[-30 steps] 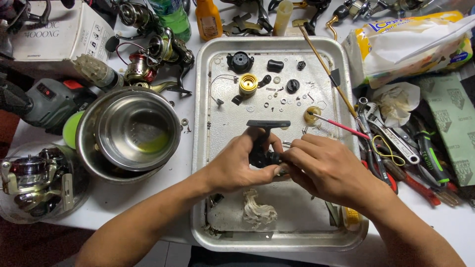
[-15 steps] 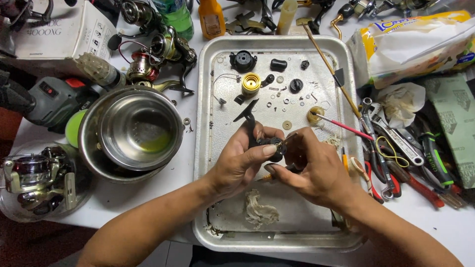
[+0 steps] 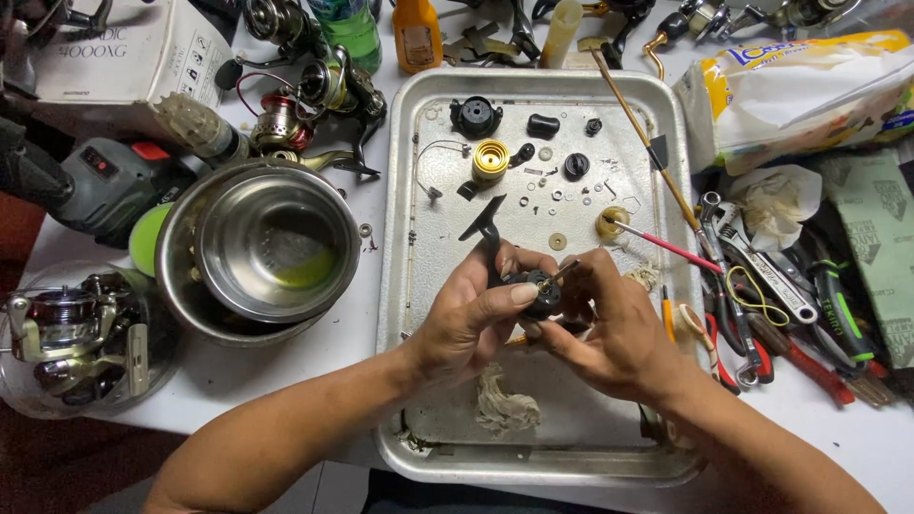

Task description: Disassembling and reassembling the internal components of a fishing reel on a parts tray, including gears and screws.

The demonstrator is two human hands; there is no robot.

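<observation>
My left hand (image 3: pixel 476 319) grips a black fishing reel body (image 3: pixel 529 286) over the middle of a metal tray (image 3: pixel 405 286); the reel's dark stem (image 3: pixel 484 221) sticks up to the upper left. My right hand (image 3: pixel 609 328) holds the same body from the right, fingers pinched at a thin shaft (image 3: pixel 557 274) poking out of it. Scattered on the tray's far half lie small parts: a gold spool piece (image 3: pixel 490 158), black knobs (image 3: pixel 474 116), washers and screws. A grey rag (image 3: pixel 505 407) lies on the tray below my hands.
A steel bowl (image 3: pixel 262 249) with yellowish liquid stands left of the tray. Other reels (image 3: pixel 305 90), a cardboard box (image 3: pixel 105 48) and a plastic tub (image 3: pixel 67 333) holding a reel crowd the left. Pliers, wrenches and screwdrivers (image 3: pixel 771 305) lie right; a brush (image 3: pixel 657 243) rests on the tray.
The reel body has turned in my hands, its stem swinging from level to pointing up-left. My right fingers have shifted onto the thin shaft on its side.
</observation>
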